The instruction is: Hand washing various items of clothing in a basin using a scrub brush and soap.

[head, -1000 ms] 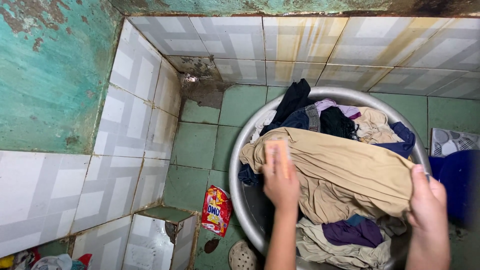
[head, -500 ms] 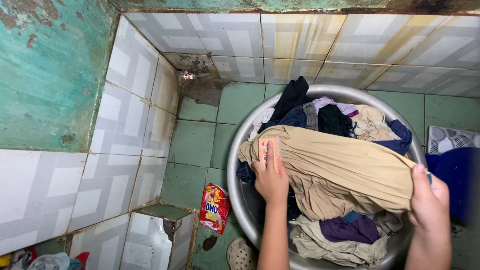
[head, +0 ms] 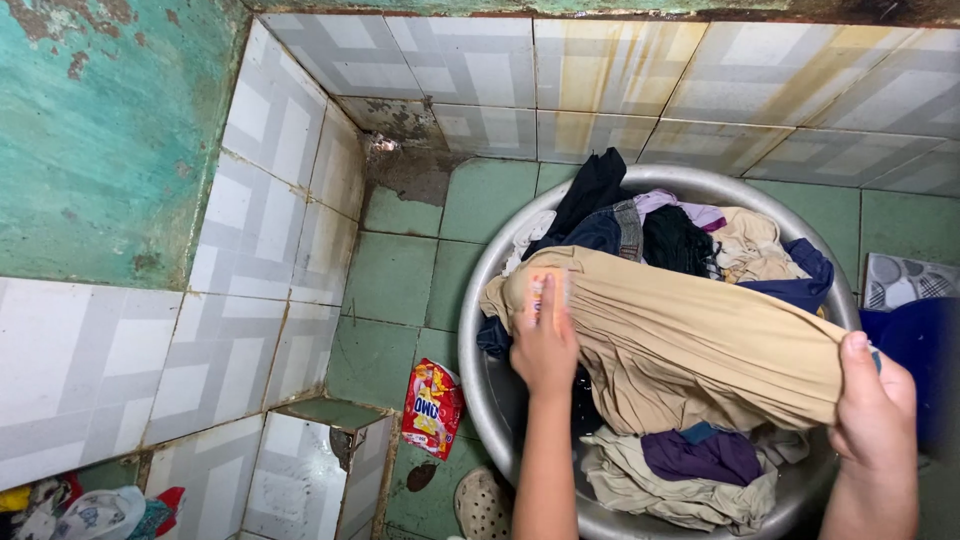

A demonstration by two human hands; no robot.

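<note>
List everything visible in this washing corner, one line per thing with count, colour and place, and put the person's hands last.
Round metal basin: one, silver-grey, on the green tiled floor, right of centre.
Long tan cloth garment: one, beige, stretched across the top of the basin.
Other clothes: a mixed heap, dark blue, black, purple, cream, piled in the basin.
Red and yellow detergent packet: one, on the floor left of the basin.
Perforated beige sandal: one, floor at bottom edge.
Blue plastic object: one, right edge, kind unclear.
Left hand: one, pressing a small object on the garment's left end.
Right hand: one, gripping the garment's right end.
</note>
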